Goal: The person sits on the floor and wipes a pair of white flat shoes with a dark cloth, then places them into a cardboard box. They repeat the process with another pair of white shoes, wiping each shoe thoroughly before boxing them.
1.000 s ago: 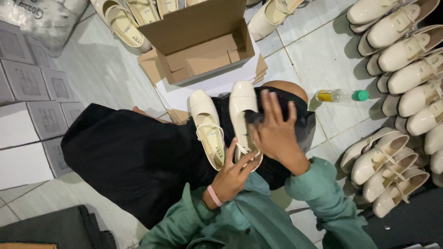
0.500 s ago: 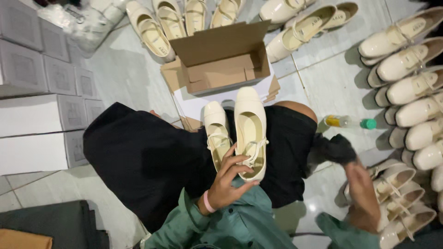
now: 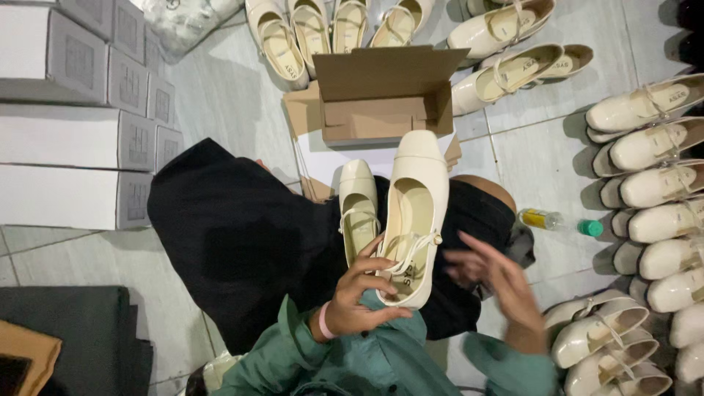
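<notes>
My left hand (image 3: 357,297) grips a pair of cream strapped flat shoes by their heels, toes pointing away from me. The right-side shoe (image 3: 416,213) is raised and larger in view; the left-side shoe (image 3: 358,209) lies beside it, lower. My right hand (image 3: 499,282) is blurred, fingers spread, just right of the shoes and holding nothing. Both sleeves are green. The shoes hover over my lap, covered by black cloth (image 3: 242,242).
An open cardboard box (image 3: 385,95) sits ahead on the tiled floor. Several cream shoes line the far side (image 3: 308,33) and the right side (image 3: 660,183). White shoe boxes (image 3: 73,139) are stacked at left. A small bottle with a green cap (image 3: 561,221) lies at right.
My right hand has come back from the right, no longer holding the dark cloth, and is now near the shoes. The shoes stay in my left hand, lifted a little closer.
</notes>
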